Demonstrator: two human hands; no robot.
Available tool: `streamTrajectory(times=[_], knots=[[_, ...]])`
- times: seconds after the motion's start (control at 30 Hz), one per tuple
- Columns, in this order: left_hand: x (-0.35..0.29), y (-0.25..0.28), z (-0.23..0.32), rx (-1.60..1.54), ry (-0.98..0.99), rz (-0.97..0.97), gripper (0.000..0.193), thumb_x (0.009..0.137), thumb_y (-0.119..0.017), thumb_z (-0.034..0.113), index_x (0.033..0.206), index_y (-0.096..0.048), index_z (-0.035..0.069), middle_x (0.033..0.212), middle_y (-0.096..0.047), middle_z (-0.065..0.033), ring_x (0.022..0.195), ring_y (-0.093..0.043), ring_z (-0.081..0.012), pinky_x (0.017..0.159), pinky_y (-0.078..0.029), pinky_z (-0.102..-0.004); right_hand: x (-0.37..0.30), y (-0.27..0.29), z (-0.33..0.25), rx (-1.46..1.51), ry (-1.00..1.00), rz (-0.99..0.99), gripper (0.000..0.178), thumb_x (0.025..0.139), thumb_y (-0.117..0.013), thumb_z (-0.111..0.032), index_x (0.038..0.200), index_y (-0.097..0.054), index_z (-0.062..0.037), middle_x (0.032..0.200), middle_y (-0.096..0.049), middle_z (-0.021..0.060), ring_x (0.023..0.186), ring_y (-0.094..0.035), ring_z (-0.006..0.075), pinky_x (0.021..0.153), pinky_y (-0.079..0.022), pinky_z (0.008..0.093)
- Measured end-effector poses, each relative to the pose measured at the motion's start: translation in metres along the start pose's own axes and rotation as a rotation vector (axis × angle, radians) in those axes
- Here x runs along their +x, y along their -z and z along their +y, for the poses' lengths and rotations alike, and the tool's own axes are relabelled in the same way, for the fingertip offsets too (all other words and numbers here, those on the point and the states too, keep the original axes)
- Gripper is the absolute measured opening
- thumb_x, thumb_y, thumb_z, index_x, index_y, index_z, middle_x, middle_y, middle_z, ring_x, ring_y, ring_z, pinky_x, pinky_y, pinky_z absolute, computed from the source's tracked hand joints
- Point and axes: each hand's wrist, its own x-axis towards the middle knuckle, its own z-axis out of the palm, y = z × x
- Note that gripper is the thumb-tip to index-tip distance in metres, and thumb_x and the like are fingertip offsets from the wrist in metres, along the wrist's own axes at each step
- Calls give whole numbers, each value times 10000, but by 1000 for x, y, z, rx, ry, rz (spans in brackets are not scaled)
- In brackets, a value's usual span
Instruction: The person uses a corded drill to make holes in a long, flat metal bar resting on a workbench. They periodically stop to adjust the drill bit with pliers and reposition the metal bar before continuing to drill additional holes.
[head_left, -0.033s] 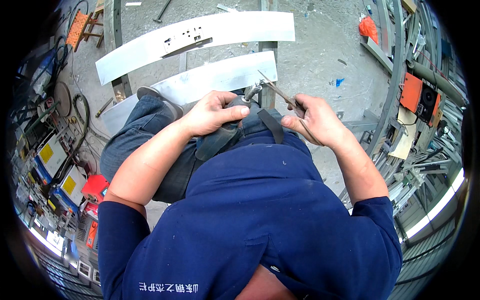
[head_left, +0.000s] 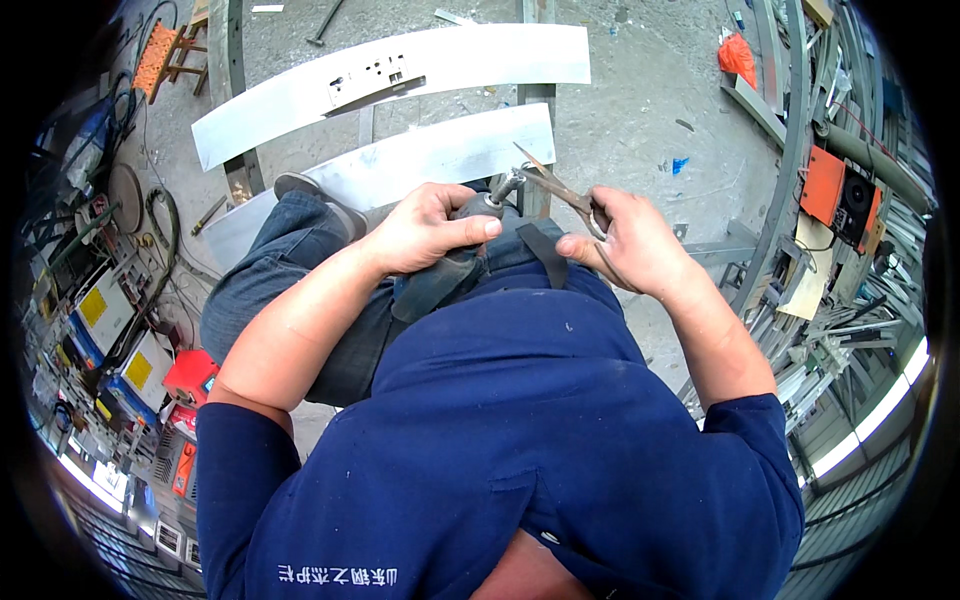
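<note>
My left hand [head_left: 432,228] is wrapped round a dark handheld power tool [head_left: 440,285], held over my lap. The tool's metal nose [head_left: 510,186] points up and to the right, with small bits at its tip that I cannot make out. In my right hand [head_left: 638,243] is a pair of metal scissors [head_left: 568,192], fingers through the handles. The scissor blades are spread, and their ends lie close beside the tool's tip; whether they touch it is unclear. A dark strap [head_left: 543,254] lies between the two hands, against my blue shirt.
Two curved white panels [head_left: 470,55] [head_left: 450,145] lie across grey metal beams [head_left: 537,95] ahead of me. On the right are an orange-and-black machine [head_left: 840,195], an orange bag [head_left: 737,57] and piled metal strips [head_left: 850,330]. Cables and a red box [head_left: 190,378] stand at left.
The scissors have turned slightly in my right hand, their blades a little farther apart near the tool's tip. My left hand and the tool have hardly moved.
</note>
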Motion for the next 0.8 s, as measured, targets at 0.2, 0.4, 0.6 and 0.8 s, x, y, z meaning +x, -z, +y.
streamTrajectory(times=[0.2,0.4,0.6,0.8], knots=[[2,-5,1,240,-105,131,454,876,-809,387,1028,-686,-23,799,-687,-43,759,-602,-69,697,-488,-244,-1,-12,-9,-221,108,178,751,713,-841,-595,1045,-584,28,899,-655,210,852,-677,409,717,-545,449],[0,-9,9,-49,-34,-13,434,914,-766,397,1015,-692,-19,787,-677,-33,752,-592,-70,686,-478,-240,-1,-17,-11,-288,147,245,758,713,-832,-592,1038,-590,49,938,-668,220,882,-684,411,754,-563,452],[-1,-5,4,111,-17,30,416,912,-768,402,975,-705,-4,771,-678,-11,727,-582,-62,675,-477,-247,-1,-17,-16,-342,165,278,728,714,-840,-566,1043,-592,34,930,-664,200,874,-686,394,740,-558,448],[0,-9,5,164,-24,104,455,875,-807,417,991,-698,-10,776,-677,-15,738,-585,-64,678,-490,-258,2,-12,-19,-429,149,290,676,732,-820,-580,951,-594,19,860,-662,196,829,-686,390,711,-558,451]])
